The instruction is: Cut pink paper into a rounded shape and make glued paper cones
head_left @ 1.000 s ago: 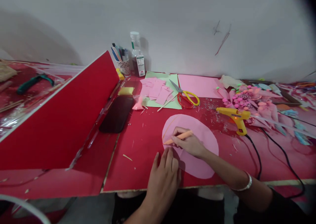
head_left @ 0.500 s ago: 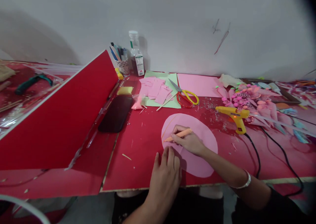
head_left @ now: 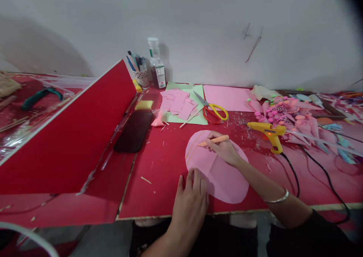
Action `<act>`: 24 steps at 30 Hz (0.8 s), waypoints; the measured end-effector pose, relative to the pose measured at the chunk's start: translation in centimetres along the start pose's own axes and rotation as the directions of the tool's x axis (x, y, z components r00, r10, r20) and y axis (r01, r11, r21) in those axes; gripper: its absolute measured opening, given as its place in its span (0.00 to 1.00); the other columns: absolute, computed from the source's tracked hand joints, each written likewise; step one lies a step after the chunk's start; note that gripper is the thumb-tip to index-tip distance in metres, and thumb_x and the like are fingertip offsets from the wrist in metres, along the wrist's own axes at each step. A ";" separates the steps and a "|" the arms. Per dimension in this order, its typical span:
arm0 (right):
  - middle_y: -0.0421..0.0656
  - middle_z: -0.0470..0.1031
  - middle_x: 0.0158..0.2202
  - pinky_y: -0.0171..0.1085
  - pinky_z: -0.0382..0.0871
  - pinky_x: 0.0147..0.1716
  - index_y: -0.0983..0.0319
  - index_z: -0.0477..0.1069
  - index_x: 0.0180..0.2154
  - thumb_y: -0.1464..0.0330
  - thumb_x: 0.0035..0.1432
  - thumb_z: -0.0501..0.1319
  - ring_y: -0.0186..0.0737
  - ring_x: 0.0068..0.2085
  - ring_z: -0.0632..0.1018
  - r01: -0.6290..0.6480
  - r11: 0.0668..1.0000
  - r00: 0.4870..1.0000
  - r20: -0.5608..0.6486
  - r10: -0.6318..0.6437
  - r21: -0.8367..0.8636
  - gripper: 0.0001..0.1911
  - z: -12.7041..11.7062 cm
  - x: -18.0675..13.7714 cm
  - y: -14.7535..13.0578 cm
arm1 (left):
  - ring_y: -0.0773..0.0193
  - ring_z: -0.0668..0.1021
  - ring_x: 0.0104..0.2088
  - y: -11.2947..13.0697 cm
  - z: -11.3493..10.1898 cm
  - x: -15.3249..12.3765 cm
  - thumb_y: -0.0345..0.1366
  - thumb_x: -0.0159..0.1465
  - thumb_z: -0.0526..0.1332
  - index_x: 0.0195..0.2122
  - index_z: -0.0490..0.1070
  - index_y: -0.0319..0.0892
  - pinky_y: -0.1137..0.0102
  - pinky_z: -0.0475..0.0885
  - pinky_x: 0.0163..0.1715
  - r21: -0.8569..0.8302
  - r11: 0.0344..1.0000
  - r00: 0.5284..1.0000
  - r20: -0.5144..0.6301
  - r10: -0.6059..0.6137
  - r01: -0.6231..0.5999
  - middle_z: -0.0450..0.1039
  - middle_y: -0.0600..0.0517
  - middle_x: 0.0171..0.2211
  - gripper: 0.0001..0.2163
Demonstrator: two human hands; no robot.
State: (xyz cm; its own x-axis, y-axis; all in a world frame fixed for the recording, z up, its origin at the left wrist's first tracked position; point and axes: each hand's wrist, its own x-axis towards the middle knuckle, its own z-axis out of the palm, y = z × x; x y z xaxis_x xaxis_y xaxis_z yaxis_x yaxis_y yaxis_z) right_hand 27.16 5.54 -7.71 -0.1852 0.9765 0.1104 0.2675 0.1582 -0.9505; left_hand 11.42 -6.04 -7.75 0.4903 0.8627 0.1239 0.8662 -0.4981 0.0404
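- The red table (head_left: 159, 200) is under the pink oval paper (head_left: 221, 177).
- The red board (head_left: 73, 143) stands tilted, well left of the oval.
- The left hand (head_left: 190, 196), at the oval's near-left edge, grasps nothing.
- The right hand (head_left: 224, 150), hiding some of the oval, grasps an orange pen (head_left: 220, 139).
- The yellow glue gun (head_left: 271, 132) lies right of the oval.
- The scissors (head_left: 206, 104) lie behind the oval.

From my remote seat I can read no words or numbers: the white label (head_left: 160, 75) on the bottle (head_left: 154, 60) carries print and a small red mark, and the yellow glue gun (head_left: 273, 137) seems to bear dark lettering, all too small to make out
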 end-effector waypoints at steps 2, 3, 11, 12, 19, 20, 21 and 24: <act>0.35 0.64 0.20 0.31 0.62 0.22 0.60 0.61 0.24 0.64 0.55 0.55 0.30 0.22 0.67 0.016 1.000 1.000 -0.007 -0.016 -0.006 0.10 -0.1 0.0 0.2 | 0.51 0.70 0.49 0.0 0.0 0.0 0.32 0.60 0.50 0.42 0.70 0.35 0.57 0.68 0.45 -0.001 1.000 1.000 0.004 -0.006 0.006 0.67 0.40 0.50 0.13; 0.35 0.64 0.20 0.31 0.62 0.22 0.60 0.61 0.24 0.64 0.55 0.55 0.30 0.22 0.68 0.021 1.000 1.000 -0.019 -0.021 -0.019 0.10 -0.2 0.1 0.4 | 0.51 0.70 0.49 0.0 0.0 0.0 0.32 0.60 0.50 0.42 0.70 0.35 0.57 0.69 0.45 0.001 1.000 1.000 0.003 -0.008 0.008 0.67 0.40 0.50 0.13; 0.36 0.66 0.19 0.31 0.62 0.21 0.60 0.61 0.24 0.63 0.54 0.56 0.32 0.21 0.69 0.013 0.993 0.978 -0.206 -0.037 -0.116 0.10 -2.5 1.4 1.9 | 0.51 0.70 0.48 0.1 0.2 -0.1 0.32 0.59 0.52 0.40 0.72 0.35 0.57 0.69 0.45 -0.003 1.000 1.000 -0.020 -0.014 0.014 0.68 0.41 0.49 0.12; 0.36 0.65 0.18 0.31 0.62 0.22 0.60 0.61 0.24 0.63 0.53 0.56 0.32 0.21 0.68 0.011 0.992 0.972 -0.230 -0.039 -0.122 0.10 -2.8 1.5 2.1 | 0.50 0.70 0.49 0.1 0.2 -0.1 0.32 0.59 0.52 0.40 0.72 0.36 0.56 0.68 0.45 -0.006 1.000 1.000 -0.027 -0.012 0.011 0.68 0.41 0.49 0.12; 0.35 0.65 0.19 0.32 0.63 0.22 0.60 0.61 0.25 0.63 0.53 0.56 0.32 0.21 0.68 -0.012 0.990 0.908 -0.416 -0.049 -0.143 0.09 -4.1 1.7 2.5 | 0.49 0.67 0.51 0.3 0.9 -0.6 0.32 0.58 0.53 0.40 0.72 0.42 0.53 0.67 0.45 -0.019 1.000 0.996 -0.089 0.018 -0.019 0.70 0.48 0.47 0.11; 0.35 0.65 0.19 0.32 0.63 0.23 0.60 0.61 0.25 0.63 0.53 0.55 0.32 0.22 0.68 -0.011 0.990 0.898 -0.437 -0.053 -0.143 0.09 -3.9 1.4 2.1 | 0.50 0.67 0.51 0.3 1.0 -0.7 0.32 0.59 0.53 0.40 0.72 0.41 0.53 0.68 0.45 -0.006 1.000 0.993 -0.116 0.029 -0.030 0.71 0.48 0.46 0.11; 0.36 0.65 0.19 0.31 0.63 0.23 0.60 0.61 0.25 0.63 0.54 0.55 0.32 0.22 0.69 -0.009 0.991 0.898 -0.436 -0.052 -0.136 0.09 -3.7 1.1 1.5 | 0.52 0.68 0.50 0.4 1.1 -0.8 0.31 0.59 0.52 0.39 0.72 0.40 0.55 0.68 0.45 0.011 0.999 0.988 -0.144 0.049 -0.048 0.71 0.47 0.46 0.11; 0.36 0.67 0.21 0.31 0.63 0.24 0.60 0.62 0.25 0.63 0.54 0.55 0.32 0.24 0.70 -0.018 0.997 0.962 -0.272 -0.004 -0.077 0.09 -1.7 -0.8 -0.6 | 0.55 0.70 0.48 0.6 1.1 -1.0 0.29 0.58 0.52 0.39 0.71 0.37 0.61 0.70 0.43 0.072 0.993 0.977 -0.184 0.105 -0.094 0.71 0.45 0.46 0.11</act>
State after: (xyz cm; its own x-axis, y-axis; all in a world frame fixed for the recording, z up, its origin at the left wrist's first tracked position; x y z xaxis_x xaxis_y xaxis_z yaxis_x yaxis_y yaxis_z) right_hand 28.78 4.93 -6.70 0.0779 0.9789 0.1889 0.3432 0.1516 -0.9269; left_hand 11.53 -7.15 -8.91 0.5527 0.7744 0.3079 0.8211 -0.5692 -0.0425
